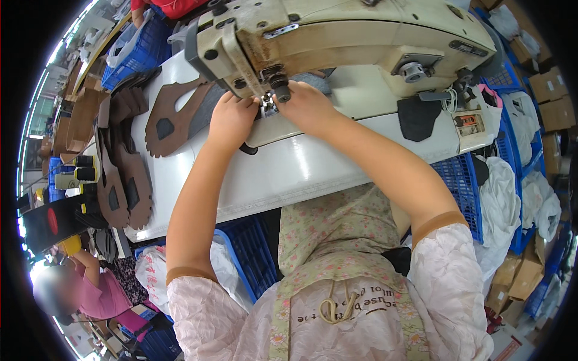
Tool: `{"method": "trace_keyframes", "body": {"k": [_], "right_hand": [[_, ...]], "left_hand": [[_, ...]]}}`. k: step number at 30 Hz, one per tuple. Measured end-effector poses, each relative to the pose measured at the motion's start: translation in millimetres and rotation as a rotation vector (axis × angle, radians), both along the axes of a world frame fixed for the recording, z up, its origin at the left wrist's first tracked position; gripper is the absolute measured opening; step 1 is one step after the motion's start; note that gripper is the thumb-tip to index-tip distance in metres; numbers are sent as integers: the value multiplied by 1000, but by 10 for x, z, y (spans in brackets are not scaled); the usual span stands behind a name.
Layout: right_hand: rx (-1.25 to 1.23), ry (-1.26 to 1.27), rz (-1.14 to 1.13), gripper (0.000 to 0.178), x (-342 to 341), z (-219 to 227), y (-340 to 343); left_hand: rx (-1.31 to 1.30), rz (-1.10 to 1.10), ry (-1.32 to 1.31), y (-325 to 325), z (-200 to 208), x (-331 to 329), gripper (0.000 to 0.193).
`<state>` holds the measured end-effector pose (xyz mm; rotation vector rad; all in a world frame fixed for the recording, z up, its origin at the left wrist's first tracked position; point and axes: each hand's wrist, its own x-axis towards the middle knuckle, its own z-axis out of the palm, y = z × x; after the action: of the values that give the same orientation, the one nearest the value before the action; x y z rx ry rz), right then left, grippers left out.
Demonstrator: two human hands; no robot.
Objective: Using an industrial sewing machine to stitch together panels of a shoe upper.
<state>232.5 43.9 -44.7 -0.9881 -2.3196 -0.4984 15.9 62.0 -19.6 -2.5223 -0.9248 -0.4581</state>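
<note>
At the sewing machine (337, 45), both my hands are close beside the presser foot (268, 107). My left hand (233, 120) is on its left, fingers curled and pressed together on a brown and dark grey shoe upper piece (171, 117). This piece lies flat on the white table and stretches out to the left. My right hand (307, 108) is bent just right of the foot, its fingertips down at the work, partly hidden by the machine's head. Dark grey fabric (319, 79) shows behind that hand. The stitching spot itself is mostly covered by fingers and foot.
More brown upper pieces (123, 180) are stacked along the table's left end. A black cut piece (419, 118) lies to the right on the white table (289, 171). Blue crates (250, 249) stand below, with white bags (500, 204) at right. A co-worker (102, 289) sits at lower left.
</note>
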Motion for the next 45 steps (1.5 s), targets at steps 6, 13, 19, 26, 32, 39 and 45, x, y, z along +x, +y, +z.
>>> {"method": "trace_keyframes", "body": {"k": [6, 13, 19, 26, 32, 39, 45], "right_hand": [[-151, 114, 97, 20, 281, 237, -439], [293, 719, -595, 27, 2380, 1224, -797], [-259, 1506, -454, 63, 3525, 623, -330], [-102, 674, -856, 52, 3886, 1401, 22], [-208, 473, -954, 67, 4733, 1693, 357], [-262, 720, -884, 24, 4294, 891, -595], [-562, 192, -658, 14, 3983, 330, -1299]], "left_hand": [[-26, -18, 71, -52, 155, -60, 30], [-92, 62, 85, -75, 220, -61, 26], [-139, 96, 100, -79, 205, -40, 24], [-74, 37, 72, -98, 217, -113, 24], [-137, 26, 123, -1, 232, 124, 26], [-94, 29, 184, -15, 299, -148, 27], [-78, 37, 228, 34, 244, -83, 35]]}}
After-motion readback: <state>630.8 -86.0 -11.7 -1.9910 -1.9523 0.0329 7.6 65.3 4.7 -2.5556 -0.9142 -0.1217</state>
